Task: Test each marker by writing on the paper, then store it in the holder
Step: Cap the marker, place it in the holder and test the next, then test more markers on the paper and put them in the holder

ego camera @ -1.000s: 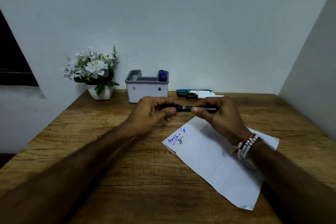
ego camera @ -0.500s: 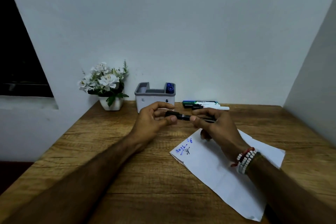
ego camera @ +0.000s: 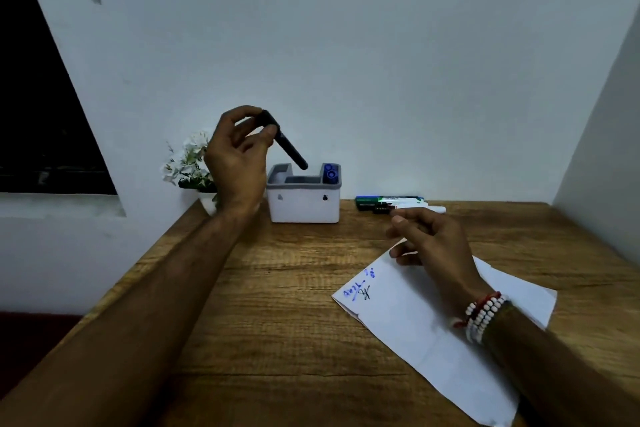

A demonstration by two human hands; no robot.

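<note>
My left hand (ego camera: 239,152) pinches a black marker (ego camera: 287,146) by its upper end and holds it tilted, its lower end just above the open top of the white and grey holder (ego camera: 304,208). Blue markers (ego camera: 330,173) stand in the holder's right compartment. My right hand (ego camera: 433,239) hovers with loosely curled fingers over the far corner of the white paper (ego camera: 433,333) and holds nothing. Blue and black scribbles (ego camera: 360,288) mark the paper's left corner. More markers (ego camera: 394,203), one green-capped, lie on the desk right of the holder.
A small pot of white flowers (ego camera: 188,163) stands left of the holder, partly hidden behind my left wrist. The wooden desk (ego camera: 277,322) runs to walls at the back and right. Its left edge drops off beside my left forearm.
My hands have parted. The left hand carried the black marker up and back to above the holder, while the right hand let go of it and stayed over the paper.
</note>
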